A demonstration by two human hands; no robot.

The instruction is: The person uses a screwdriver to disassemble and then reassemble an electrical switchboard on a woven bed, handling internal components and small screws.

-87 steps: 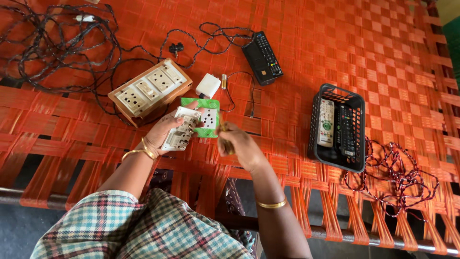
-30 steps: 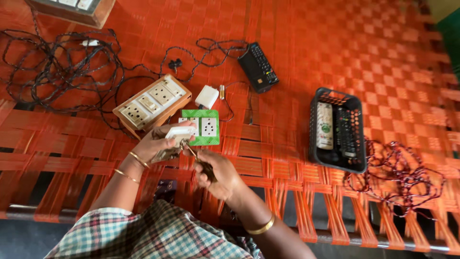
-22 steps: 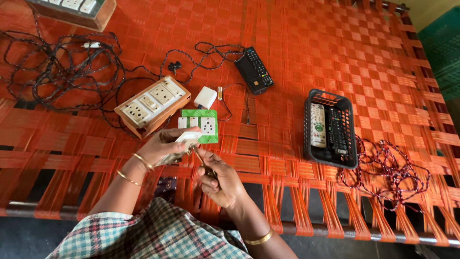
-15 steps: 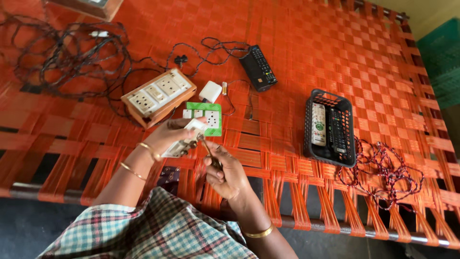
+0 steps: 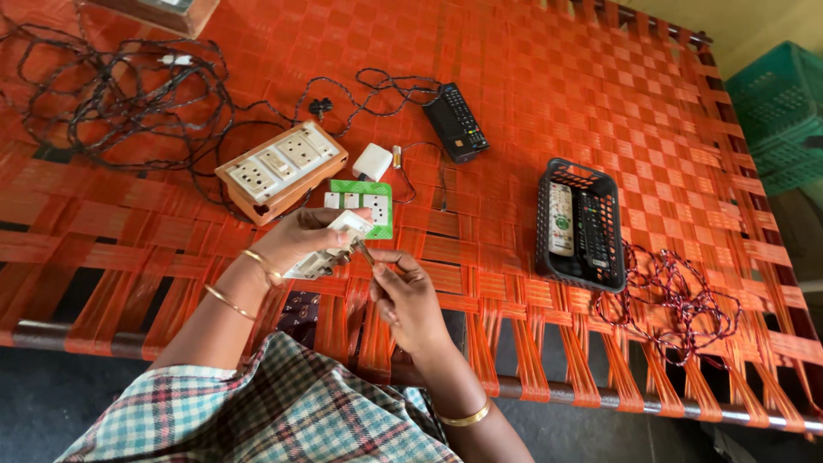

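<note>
Head view: nearest the camera, a checked sleeve [image 5: 283, 411] is filling the lower edge. Just beyond it, the left hand [image 5: 296, 240] is closing its grip around a small white socket piece [image 5: 330, 249], holding it above the orange woven cot [image 5: 600, 111]. The right hand [image 5: 407, 296] is pinching a thin tool [image 5: 363, 251] whose tip is touching the socket piece. Just past the hands, a green-backed switch plate [image 5: 364, 204] is lying on the webbing, with a wooden switch board [image 5: 279, 167] to its left and a white adapter [image 5: 373, 161] behind. To the right, a black basket [image 5: 583, 225] is holding remotes. Farther off, a black remote [image 5: 456, 133] and tangled black cables [image 5: 120, 94] are lying.
</note>
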